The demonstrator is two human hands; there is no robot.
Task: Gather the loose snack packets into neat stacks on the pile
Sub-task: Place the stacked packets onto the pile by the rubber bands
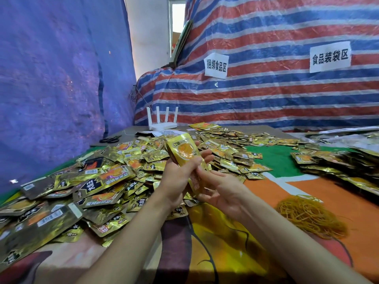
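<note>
A small stack of gold and orange snack packets [185, 154] stands nearly upright above the table's middle. My left hand [178, 179] grips the stack from the left, with the thumb across its front. My right hand [221, 189] holds the stack's lower end from the right, its fingers curled round it. A large heap of loose packets [98, 181] covers the table's left and middle. Flatter rows of packets [348, 167] lie at the right.
A tangle of rubber bands [311, 216] lies on the orange cloth to the right of my hands. Black scissors [110, 139] and a white router [163, 121] sit at the table's back. Blue and striped tarpaulins [266, 89] wall in the table.
</note>
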